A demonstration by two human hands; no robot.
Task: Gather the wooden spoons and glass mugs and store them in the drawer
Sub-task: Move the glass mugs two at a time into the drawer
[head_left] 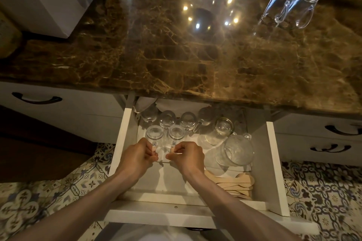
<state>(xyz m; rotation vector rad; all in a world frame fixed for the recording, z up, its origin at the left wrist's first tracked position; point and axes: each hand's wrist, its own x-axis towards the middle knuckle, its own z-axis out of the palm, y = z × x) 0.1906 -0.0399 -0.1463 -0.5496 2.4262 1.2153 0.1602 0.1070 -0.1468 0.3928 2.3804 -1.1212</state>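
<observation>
The white drawer (273, 162) stands pulled out below the marble counter. Both my hands are inside it. My left hand (138, 157) pinches the handle of a glass mug (154, 133) that stands upside down. My right hand (188, 157) grips the handle of the mug beside it (176, 132). Several more glass mugs (188, 120) stand in a row behind them. Two larger glass vessels (235, 149) lie on their sides at the drawer's right. A pile of wooden spoons (237, 185) lies in the drawer's front right corner. Two glass mugs (291, 8) stand upside down on the counter, far right.
The brown marble counter (176, 55) overhangs the back of the drawer. A white box (45, 0) stands at its far left. Closed drawers with dark handles (37, 100) flank the open one. Patterned floor tiles (323, 191) lie below.
</observation>
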